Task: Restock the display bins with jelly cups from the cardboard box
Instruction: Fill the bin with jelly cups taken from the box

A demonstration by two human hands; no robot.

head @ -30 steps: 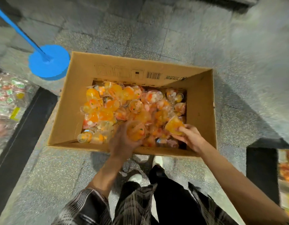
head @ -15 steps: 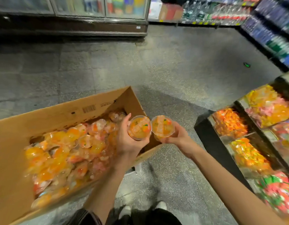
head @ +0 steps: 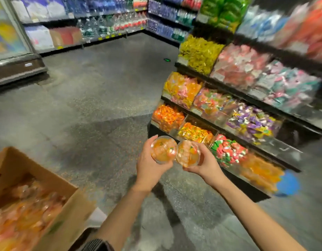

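While the two jelly cups are carried side by side in mid-air, their rims touch or nearly touch, the left jelly cup (head: 163, 149) slightly overlapping the right jelly cup (head: 188, 154); both show their sealed, clear tops toward the camera, orange jelly and fruit pieces visible inside. The left hand (head: 150, 167) cradles its cup from beneath with fingers curled up around the rim, thumb at the near edge; the right hand (head: 201, 164) grasps its cup the same way, fingers wrapped under and round the far side; each hand is closed on one cup, probably so that both can go down in a single trip. The cups hang over the grey floor (head: 95, 98), between the cardboard box (head: 69, 201) at the lower left (still heaped with blurred orange cups) and the display bins (head: 198, 131) on the right; they sit in front of the lower tiers, near a bin of orange sweets (head: 167, 117) and one of red and green sweets (head: 227, 151). Which bin takes jelly cups I cannot tell; a low bin with orange contents (head: 259, 171) further right looks a likely match, though it is too smeared to be sure. Judging by this, the carry is midway and the placing is not yet done; shelves of bottles (head: 109, 24) stand far behind.
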